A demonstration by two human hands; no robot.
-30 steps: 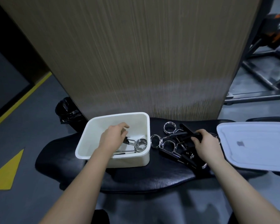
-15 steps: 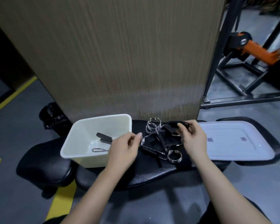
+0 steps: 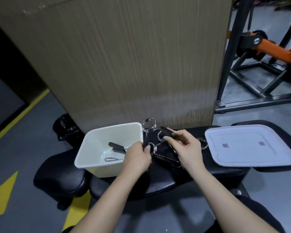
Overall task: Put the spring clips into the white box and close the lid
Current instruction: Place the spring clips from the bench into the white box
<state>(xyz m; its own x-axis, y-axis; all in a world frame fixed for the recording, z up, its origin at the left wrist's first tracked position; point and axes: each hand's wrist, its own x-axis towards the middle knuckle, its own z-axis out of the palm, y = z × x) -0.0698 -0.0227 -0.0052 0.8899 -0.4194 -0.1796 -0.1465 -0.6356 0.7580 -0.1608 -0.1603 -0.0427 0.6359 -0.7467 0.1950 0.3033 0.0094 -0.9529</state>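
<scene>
The open white box [image 3: 97, 140] stands on a black padded bench [image 3: 160, 180], with one spring clip [image 3: 117, 147] lying inside. Right of the box lies a tangle of spring clips [image 3: 165, 153] with chrome coils and black handles. My left hand [image 3: 138, 157] pinches the handles of a clip whose coil [image 3: 149, 126] stands up above the box's right corner. My right hand [image 3: 186, 148] grips the black handle of another clip [image 3: 167, 132]. One more coil [image 3: 203, 143] shows behind my right hand. The white lid [image 3: 249, 145] lies flat to the right.
A tall wood-grain panel [image 3: 133, 64] rises right behind the bench. A black bag [image 3: 65, 128] sits on the floor at the left. Black and orange gym machine frames [image 3: 259, 52] stand at the back right. Yellow floor markings [image 3: 2, 197] run along the left.
My left hand came out of the box, leaving a clip inside, and took hold of a clip in the pile. My right hand lifted a clip handle. The camera turned slightly.
</scene>
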